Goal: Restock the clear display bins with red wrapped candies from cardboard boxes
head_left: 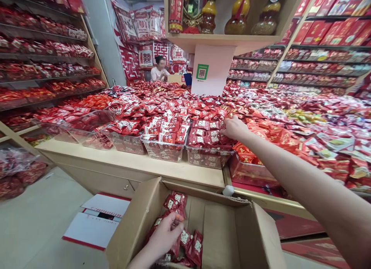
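Note:
My left hand (166, 235) is inside an open cardboard box (220, 230), fingers curled among dark red candy packets (194, 249) with white double-happiness print. A packet appears to be in its grasp, partly hidden by the fingers. Beyond the box, my right hand (235, 128) reaches to the right back side of a clear plastic bin (207, 158) holding neat rows of similar dark red packets (213, 137). Its fingers are bent closed against the packets there, and whatever they grip is hidden.
A bin of white-and-red packets (168, 136) stands left of it, and orange-red packets (269, 136) lie to the right. A wooden shelf (232, 39) overhangs the display. A white carton (97, 220) sits on the floor. A person (159, 72) is at the back.

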Demonstrator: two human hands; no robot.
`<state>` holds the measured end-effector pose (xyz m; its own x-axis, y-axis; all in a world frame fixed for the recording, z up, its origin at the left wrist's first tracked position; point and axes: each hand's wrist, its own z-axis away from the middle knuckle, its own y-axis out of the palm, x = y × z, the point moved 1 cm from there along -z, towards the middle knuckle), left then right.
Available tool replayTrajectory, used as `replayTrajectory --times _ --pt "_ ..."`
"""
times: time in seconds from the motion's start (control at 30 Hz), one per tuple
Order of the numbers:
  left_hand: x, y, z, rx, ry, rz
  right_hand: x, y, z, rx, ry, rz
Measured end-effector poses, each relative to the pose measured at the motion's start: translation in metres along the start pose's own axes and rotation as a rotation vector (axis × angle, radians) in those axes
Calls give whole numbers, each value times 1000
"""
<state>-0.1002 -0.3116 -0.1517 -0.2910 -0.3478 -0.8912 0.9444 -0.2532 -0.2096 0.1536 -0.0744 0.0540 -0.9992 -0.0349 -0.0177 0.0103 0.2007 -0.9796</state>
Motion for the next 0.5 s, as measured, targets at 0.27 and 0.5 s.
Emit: replayTrajectory --times 0.27,0.5 --pt "12 -21 -15 84 -17 -828 43 14 97 -113 -292 -353" --pt "24 -16 -17 158 -114 -971 102 184 252 789 -413 -444"
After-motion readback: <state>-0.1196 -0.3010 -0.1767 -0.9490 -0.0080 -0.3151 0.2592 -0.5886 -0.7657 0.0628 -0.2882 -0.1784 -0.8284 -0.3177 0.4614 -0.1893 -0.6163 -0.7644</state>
